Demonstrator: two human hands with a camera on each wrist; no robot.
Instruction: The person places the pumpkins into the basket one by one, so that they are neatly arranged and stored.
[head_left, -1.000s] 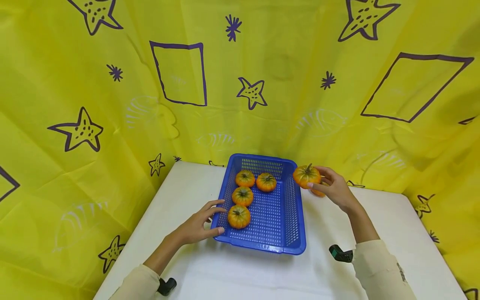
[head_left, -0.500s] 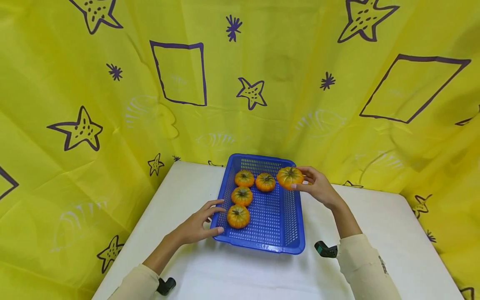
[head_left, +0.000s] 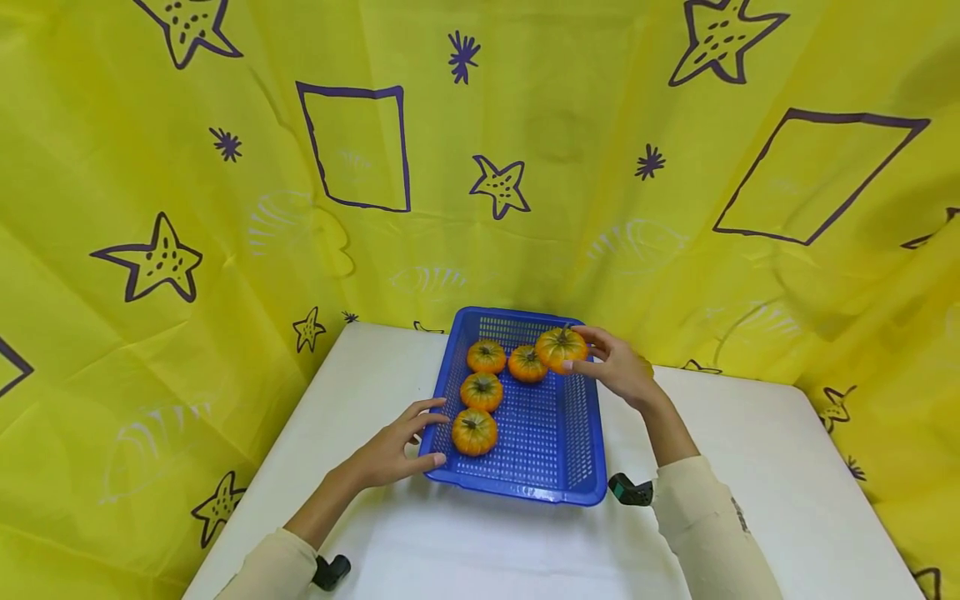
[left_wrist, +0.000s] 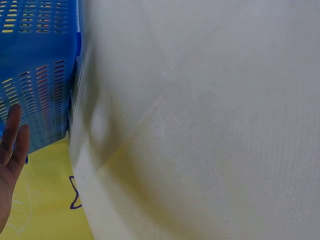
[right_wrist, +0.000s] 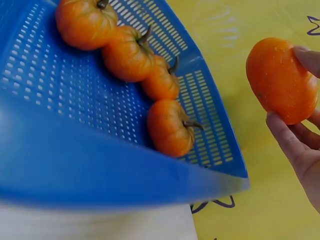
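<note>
My right hand [head_left: 617, 367] grips a small orange pumpkin [head_left: 561, 348], thumb on the near side and fingers behind. It hangs over the far right corner of the blue plastic basket [head_left: 551, 493]; the right wrist view shows the underside of the held pumpkin [right_wrist: 280, 82]. Several like pumpkins lie in the basket: a column along its left side, including the nearest pumpkin [head_left: 474, 432], and one pumpkin [head_left: 526, 365] beside the column's far end. My left hand [head_left: 390, 450] rests at the basket's left rim with fingers spread; the left wrist view has its fingers [left_wrist: 19, 147] extended against the slotted wall.
The basket stands on a white-covered table [head_left: 720, 467]. A yellow curtain [head_left: 442, 250] with drawn stars rises behind and at both sides. A sliver of orange shows behind the right hand. Dark devices [head_left: 630, 490] sit at both wrists.
My right hand has carried the pumpkin leftward, from beyond the basket's right rim to over its far right corner. The left hand and the basket stay in place.
</note>
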